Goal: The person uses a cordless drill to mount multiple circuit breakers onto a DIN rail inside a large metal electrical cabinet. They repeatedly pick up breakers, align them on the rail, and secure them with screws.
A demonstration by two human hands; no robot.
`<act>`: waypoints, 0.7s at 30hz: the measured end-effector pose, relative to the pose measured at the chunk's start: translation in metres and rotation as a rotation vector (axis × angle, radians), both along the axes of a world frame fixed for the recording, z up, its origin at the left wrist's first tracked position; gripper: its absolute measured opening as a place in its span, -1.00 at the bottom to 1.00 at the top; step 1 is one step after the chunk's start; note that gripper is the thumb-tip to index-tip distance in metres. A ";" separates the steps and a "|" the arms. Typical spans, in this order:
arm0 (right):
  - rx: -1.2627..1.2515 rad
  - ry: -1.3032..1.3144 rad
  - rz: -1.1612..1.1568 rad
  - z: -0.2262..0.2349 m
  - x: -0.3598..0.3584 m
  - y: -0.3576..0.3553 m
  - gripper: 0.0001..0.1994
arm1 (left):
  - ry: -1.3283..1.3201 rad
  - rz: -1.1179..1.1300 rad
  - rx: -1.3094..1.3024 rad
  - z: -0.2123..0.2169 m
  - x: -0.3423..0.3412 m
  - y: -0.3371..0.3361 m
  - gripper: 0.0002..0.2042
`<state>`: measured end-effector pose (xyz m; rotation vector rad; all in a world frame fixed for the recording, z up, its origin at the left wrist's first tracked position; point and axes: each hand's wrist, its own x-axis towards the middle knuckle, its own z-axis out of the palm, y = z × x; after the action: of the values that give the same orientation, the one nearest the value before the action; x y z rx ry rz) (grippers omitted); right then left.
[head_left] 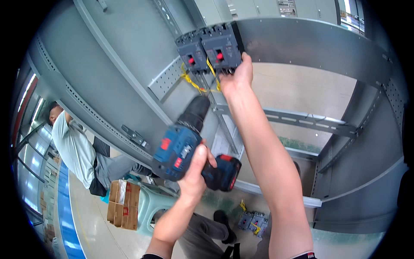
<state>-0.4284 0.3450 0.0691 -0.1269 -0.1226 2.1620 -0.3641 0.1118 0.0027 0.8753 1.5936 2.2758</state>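
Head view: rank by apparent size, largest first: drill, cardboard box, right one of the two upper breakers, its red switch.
1. Drill, clearly largest
2. Cardboard box and upper right breaker: too alike to rank
3. Red switch, clearly smallest

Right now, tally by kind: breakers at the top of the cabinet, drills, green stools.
Upper breakers: 2
Cordless drill: 1
Green stool: 1
Total: 4
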 end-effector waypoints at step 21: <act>0.079 0.024 0.037 -0.001 -0.005 0.006 -0.56 | 0.436 -0.016 -0.012 0.070 -0.038 0.046 -0.89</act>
<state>-0.4337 0.3508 0.0683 -0.0532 -0.1976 2.1918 -0.4020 0.1577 0.0729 1.4524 1.7505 2.1621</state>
